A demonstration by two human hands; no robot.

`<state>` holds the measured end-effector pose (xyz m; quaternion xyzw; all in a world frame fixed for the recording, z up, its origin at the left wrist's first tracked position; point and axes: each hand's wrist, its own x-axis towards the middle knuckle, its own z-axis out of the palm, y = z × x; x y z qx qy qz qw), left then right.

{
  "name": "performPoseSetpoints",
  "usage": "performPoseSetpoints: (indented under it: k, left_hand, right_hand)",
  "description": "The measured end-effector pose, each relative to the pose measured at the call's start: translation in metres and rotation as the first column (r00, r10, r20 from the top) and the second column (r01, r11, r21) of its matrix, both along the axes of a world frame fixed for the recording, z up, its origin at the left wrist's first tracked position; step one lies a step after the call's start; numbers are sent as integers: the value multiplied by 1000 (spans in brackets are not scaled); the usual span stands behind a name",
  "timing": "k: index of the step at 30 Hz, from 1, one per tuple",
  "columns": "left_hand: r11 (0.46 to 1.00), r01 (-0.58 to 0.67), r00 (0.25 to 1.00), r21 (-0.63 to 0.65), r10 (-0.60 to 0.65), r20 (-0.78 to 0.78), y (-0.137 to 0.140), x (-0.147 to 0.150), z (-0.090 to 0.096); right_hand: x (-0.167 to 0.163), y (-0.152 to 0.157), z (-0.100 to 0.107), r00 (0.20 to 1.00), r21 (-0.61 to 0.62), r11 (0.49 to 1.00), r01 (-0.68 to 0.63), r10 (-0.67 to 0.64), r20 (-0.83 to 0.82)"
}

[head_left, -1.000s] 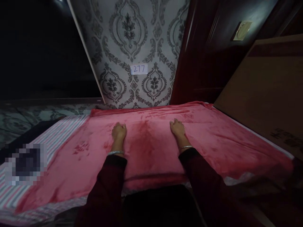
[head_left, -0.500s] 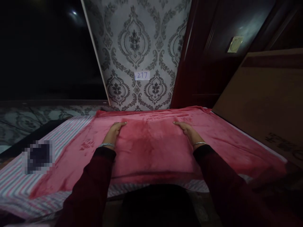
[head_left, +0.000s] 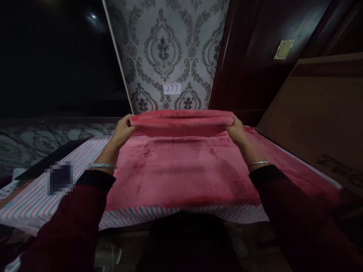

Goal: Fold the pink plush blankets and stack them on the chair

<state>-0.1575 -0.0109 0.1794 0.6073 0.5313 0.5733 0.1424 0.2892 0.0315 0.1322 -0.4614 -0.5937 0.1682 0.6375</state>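
A folded pink plush cloth (head_left: pixel 181 127) is held up by both my hands, stretched lengthwise between them. My left hand (head_left: pixel 124 130) grips its left end, thumb on the near side. At the right end, my right hand (head_left: pixel 236 128) is closed in the same way. Below lies a pink plush blanket (head_left: pixel 181 170), spread out, with darker brushed patches and slight wrinkles. Whether the raised cloth is joined to the blanket I cannot tell. Each wrist has a silver bangle.
A striped sheet (head_left: pixel 79 158) lies under the blanket, with a dark blurred-out object (head_left: pixel 60 179) on its left part. Behind stand a patterned wall (head_left: pixel 163 49) with a numbered label (head_left: pixel 172 88) and a large black screen (head_left: pixel 56 56). A cardboard box (head_left: pixel 317 102) borders the right side.
Both hands have lifted the pink cloth from the blanket and moved away from me and wider apart. It was lying flat before and is now folded into a narrow strip.
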Motion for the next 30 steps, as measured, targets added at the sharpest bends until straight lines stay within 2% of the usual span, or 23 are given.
performPoseSetpoints:
  k: [4, 7, 11, 14, 16, 19, 21, 24, 26, 28, 30]
  left_hand:
    - [994, 88, 981, -70, -99, -166, -22, -10, -65]
    - [990, 120, 950, -73, -136, -281, -38, -21, -102]
    - [988, 147, 918, 41, -121, -378, -64, -31, -127]
    - [985, 162, 888, 65, -117, -445, -87, -31, -143]
    - [979, 204, 858, 26, -166, -486, -102, -32, -156]
    - [953, 284, 809, -103, -296, -508, -120, -38, -173]
    - [946, 275, 807, -173, -325, -494, -124, -44, -176]
    - [978, 125, 843, -167, -194, -501, -113, -38, -163]
    - [985, 46, 824, -165, -130, -551, -95, -14, -148]
    - [971, 67, 747, -230, -201, -633, -72, 26, -132]
    - [937, 87, 661, -338, -308, -684, -48, 74, -118]
  right_hand:
    - [0, -36, -58, 996, -120, 992, -28, 37, 75]
    - [8, -55, -90, 993, -130, 990, -54, 67, 96]
    - [17, -81, -117, 992, -82, 995, -52, 61, 111]
    - [18, -107, -135, 988, -75, 996, -49, 60, 143]
    - [23, -123, -149, 982, -95, 993, -63, 79, 172]
    - [43, -140, -167, 965, -191, 977, -91, 134, 225]
    - [58, -145, -169, 962, -261, 964, -44, 111, 249]
    - [60, -138, -153, 959, -266, 960, 87, -8, 283]
    - [37, -121, -134, 935, -235, 967, 99, -9, 355]
    - [-3, -97, -114, 869, -236, 971, 40, 83, 488]
    - [-49, -69, -95, 768, -252, 967, 28, 141, 625]
